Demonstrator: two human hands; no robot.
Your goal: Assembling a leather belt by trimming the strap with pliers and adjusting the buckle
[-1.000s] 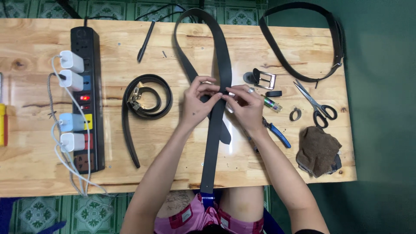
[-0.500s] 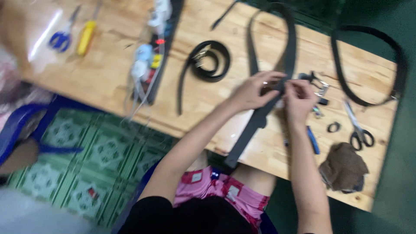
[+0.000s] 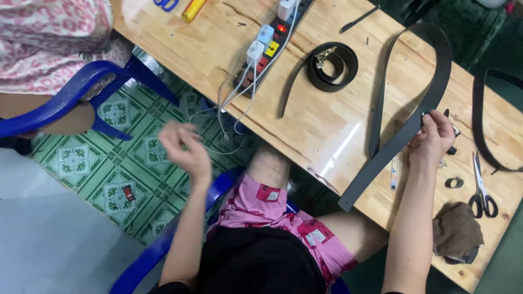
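Right hand (image 3: 434, 136) grips the belt (image 3: 403, 139) on the table (image 3: 321, 117), fingers closed over its edge. Belt's long axis runs diagonally: free end overhangs the table's near edge, toward the lap; far end loops back. Left hand (image 3: 182, 146) off the table, over the floor, fingers loosely curled, holding nothing. Scissors (image 3: 482, 188) lie just beyond the right hand.

Bright, even light, tilted view.
Glare streaks the counter (image 3: 348, 136); the left hand (image 3: 182, 146) smears with motion blur, soft shadows under the belts.
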